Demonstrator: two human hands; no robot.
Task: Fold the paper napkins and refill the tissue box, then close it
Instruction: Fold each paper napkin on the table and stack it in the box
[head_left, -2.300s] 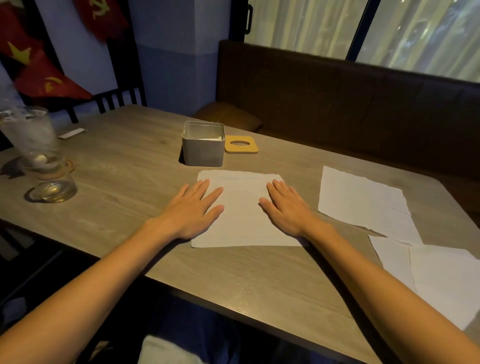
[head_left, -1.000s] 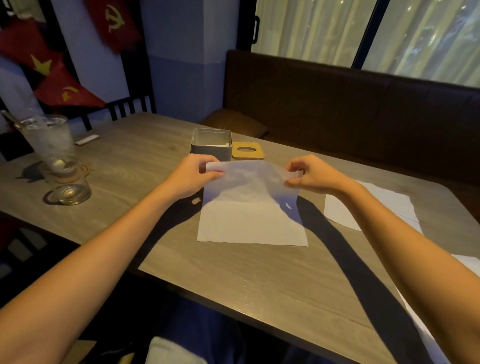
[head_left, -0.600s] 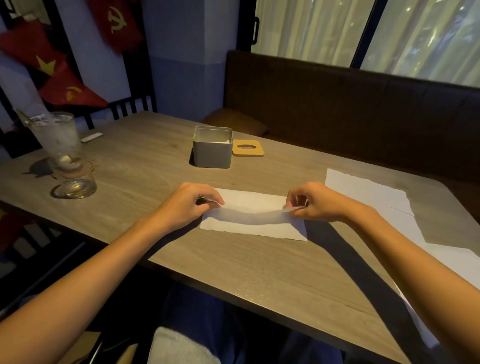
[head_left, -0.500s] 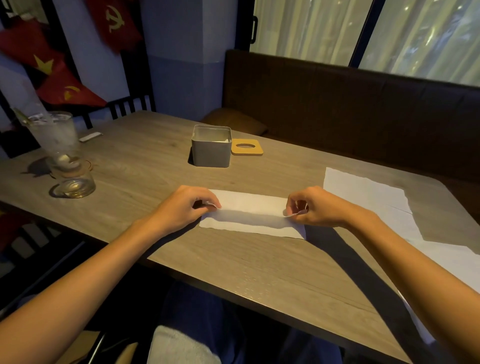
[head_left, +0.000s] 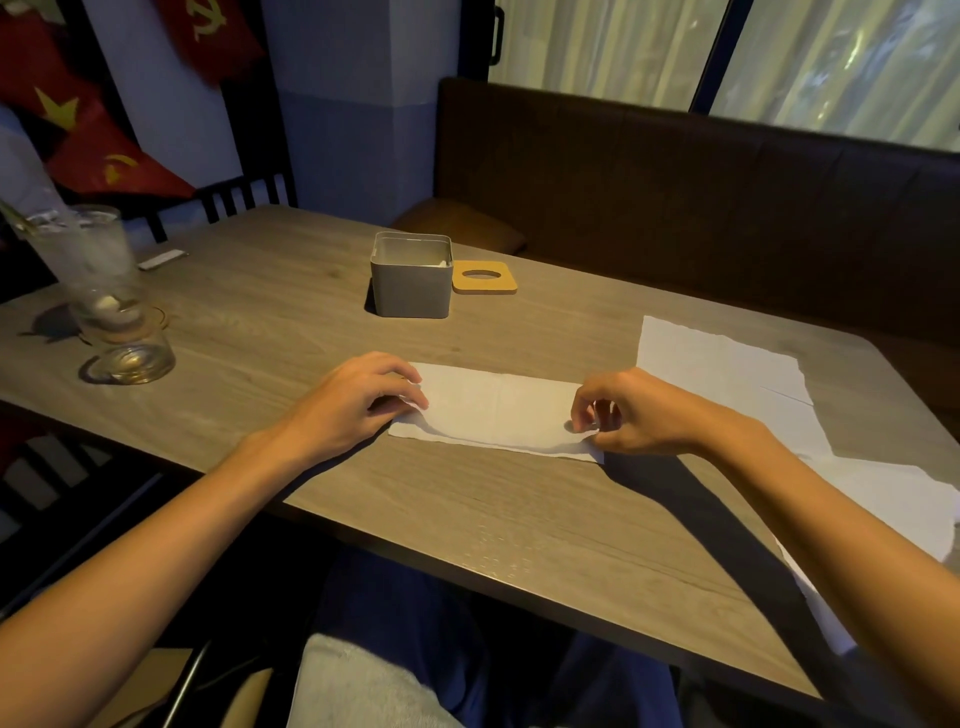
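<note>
Near the counter's (head_left: 519, 519) front edge, left hand (head_left: 353, 402) and right hand (head_left: 631, 415) pinch the ends of a folded white paper napkin (head_left: 498, 410) lying flat.

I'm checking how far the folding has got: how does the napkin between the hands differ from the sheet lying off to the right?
The napkin between the hands is doubled over into a narrow strip; the sheet on the right lies open and looks wider front to back. The left hand and right hand pinch the strip's ends; nothing touches the open sheet. Both are white paper, flat on the table.
</note>
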